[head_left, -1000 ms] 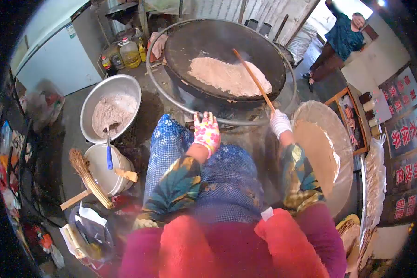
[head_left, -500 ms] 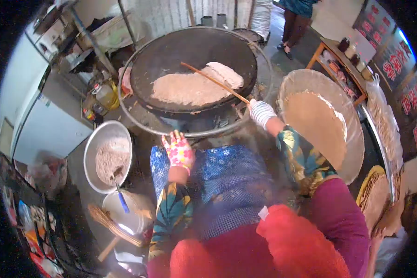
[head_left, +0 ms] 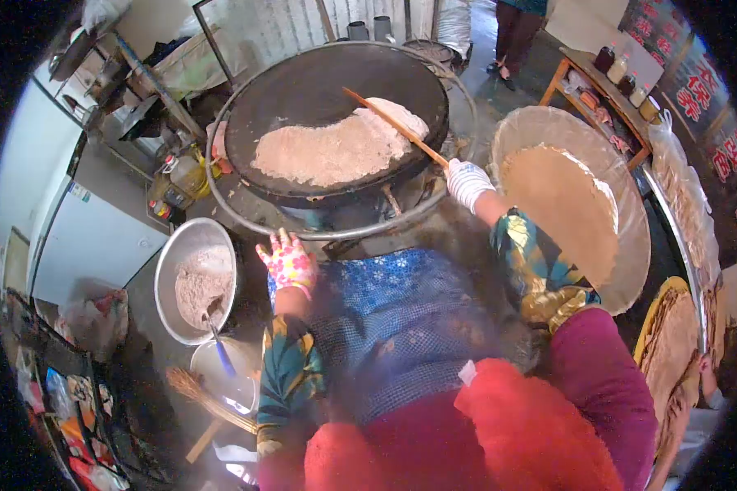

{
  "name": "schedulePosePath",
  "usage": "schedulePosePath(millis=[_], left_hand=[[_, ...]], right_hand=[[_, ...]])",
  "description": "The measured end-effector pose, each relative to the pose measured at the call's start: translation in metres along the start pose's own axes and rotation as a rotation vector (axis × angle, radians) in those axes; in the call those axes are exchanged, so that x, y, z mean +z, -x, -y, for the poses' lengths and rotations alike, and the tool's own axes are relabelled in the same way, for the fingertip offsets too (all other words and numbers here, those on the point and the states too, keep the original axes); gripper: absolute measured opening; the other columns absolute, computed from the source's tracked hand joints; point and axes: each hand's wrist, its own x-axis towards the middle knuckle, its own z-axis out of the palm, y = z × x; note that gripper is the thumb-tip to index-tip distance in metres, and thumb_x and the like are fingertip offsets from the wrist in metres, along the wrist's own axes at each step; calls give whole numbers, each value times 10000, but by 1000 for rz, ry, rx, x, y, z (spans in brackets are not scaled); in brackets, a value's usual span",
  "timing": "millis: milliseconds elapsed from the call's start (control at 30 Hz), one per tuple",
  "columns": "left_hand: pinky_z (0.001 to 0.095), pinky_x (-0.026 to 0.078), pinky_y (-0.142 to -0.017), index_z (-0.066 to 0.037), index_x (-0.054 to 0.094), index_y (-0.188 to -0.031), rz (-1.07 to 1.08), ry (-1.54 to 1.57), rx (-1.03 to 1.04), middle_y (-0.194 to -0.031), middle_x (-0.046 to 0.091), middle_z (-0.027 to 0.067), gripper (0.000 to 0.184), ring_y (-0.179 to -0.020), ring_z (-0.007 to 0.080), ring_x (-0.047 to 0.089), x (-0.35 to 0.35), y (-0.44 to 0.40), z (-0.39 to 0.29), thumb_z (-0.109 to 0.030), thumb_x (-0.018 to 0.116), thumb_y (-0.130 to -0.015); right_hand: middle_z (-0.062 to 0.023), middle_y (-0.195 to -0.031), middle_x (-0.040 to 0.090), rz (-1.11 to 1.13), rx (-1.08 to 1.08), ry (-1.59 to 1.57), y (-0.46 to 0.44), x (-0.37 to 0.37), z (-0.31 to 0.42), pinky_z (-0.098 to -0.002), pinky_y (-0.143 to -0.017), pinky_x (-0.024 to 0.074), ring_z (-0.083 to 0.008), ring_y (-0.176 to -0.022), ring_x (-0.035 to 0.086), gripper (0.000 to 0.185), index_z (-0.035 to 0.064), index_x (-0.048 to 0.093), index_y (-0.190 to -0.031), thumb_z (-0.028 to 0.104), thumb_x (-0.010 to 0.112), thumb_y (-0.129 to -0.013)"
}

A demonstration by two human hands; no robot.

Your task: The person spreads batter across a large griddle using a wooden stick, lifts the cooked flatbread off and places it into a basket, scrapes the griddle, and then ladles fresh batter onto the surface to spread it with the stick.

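My right hand point(head_left: 468, 185), in a striped white glove, grips the lower end of a long wooden batter spreader point(head_left: 401, 129). The spreader lies across a mass of pinkish-brown batter point(head_left: 332, 150) on a large round black griddle point(head_left: 327, 78), with a thicker heap of it at the right. In a pink-and-yellow patterned glove, my left hand point(head_left: 288, 260) has its fingers spread just at the near side of the metal ring point(head_left: 344, 236) around the griddle. Whether its fingertips touch the ring I cannot tell.
Left of me stands a metal bowl point(head_left: 172, 282) of batter with a blue-handled ladle point(head_left: 223, 356); a straw brush point(head_left: 213, 399) lies below it. At right are a plastic-lined round basin point(head_left: 508, 135) and stacked flatbreads point(head_left: 667, 352). A person point(head_left: 516, 37) stands at the back.
The spreader's tip and my right hand have moved up and to the right. My left hand has shifted left along the ring. The batter's upper edge now curves inward in the middle.
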Motion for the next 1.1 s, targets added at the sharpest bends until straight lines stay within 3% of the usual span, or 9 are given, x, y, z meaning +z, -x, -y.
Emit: schedulePosePath(millis=[100, 167, 333, 433, 567, 733, 867, 1033, 1100], left_hand=[[584, 118, -1052, -53, 482, -1248, -193, 197, 198, -1360, 396, 156, 562, -1276, 312, 341, -6, 10, -30, -367, 524, -785], [588, 100, -1056, -45, 464, -1261, -116, 203, 244, -1348, 409, 160, 584, -1274, 319, 343, 0, 14, -54, -370, 529, -779], [591, 54, -1064, 14, 425, -1274, -131, 39, 197, -1358, 394, 176, 640, -1295, 304, 321, 13, 14, -54, -370, 532, -773], [573, 50, -1074, 7, 428, -1275, -145, 17, 181, -1354, 399, 170, 603, -1294, 297, 323, 21, 10, -45, -359, 504, -801], [568, 73, -1073, 5, 442, -1263, -149, -40, 159, -1338, 421, 153, 577, -1282, 300, 337, 21, 6, -33, -338, 501, -803], [592, 37, -1064, 1, 448, -1271, -10, -11, 77, -1351, 412, 156, 541, -1304, 284, 317, 6, -1, -26, -315, 442, -832], [595, 54, -1058, -24, 474, -1256, -32, 6, 68, -1355, 413, 143, 494, -1298, 270, 332, 8, -4, -12, -306, 430, -852], [604, 64, -1052, -31, 467, -1261, -61, 10, 0, -1365, 401, 130, 513, -1296, 270, 329, 17, -14, 0, -310, 461, -830], [608, 93, -1047, -43, 454, -1270, -93, 22, -25, -1379, 382, 120, 542, -1294, 275, 324, 27, -12, 6, -325, 497, -809]], right_hand=[[-231, -881, 631, 96, -57, 33, 10, -6, 20, -466, -731, 482, -381, -825, 616, 322, 23, 581, -934, 282, 392, -904], [-229, -877, 632, 56, 28, 10, -2, 4, 7, -469, -742, 477, -385, -820, 615, 336, 29, 567, -965, 304, 382, -912], [-224, -847, 632, -6, -51, -16, -3, 3, 13, -475, -713, 480, -392, -800, 611, 327, 25, 557, -923, 299, 378, -914], [-237, -805, 626, 180, -155, 96, 28, 3, 21, -478, -700, 482, -382, -769, 619, 332, 19, 555, -901, 307, 388, -901], [-236, -802, 624, -56, -1, 12, -2, 7, -13, -486, -691, 481, -401, -771, 607, 318, 40, 572, -879, 306, 399, -902], [-228, -837, 629, -2, -23, 91, 0, 8, 7, -500, -708, 477, -409, -786, 605, 325, 39, 571, -884, 302, 382, -909], [-223, -834, 633, -38, 50, 96, -24, 13, -10, -488, -715, 483, -398, -790, 612, 335, 23, 577, -901, 293, 378, -907], [-250, -798, 620, 58, -136, 175, 11, 2, 21, -485, -710, 476, -403, -776, 607, 346, 30, 569, -866, 308, 369, -916], [-248, -825, 625, 9, -30, 142, -7, 19, -7, -473, -708, 483, -393, -785, 612, 343, 36, 584, -874, 302, 372, -917]])
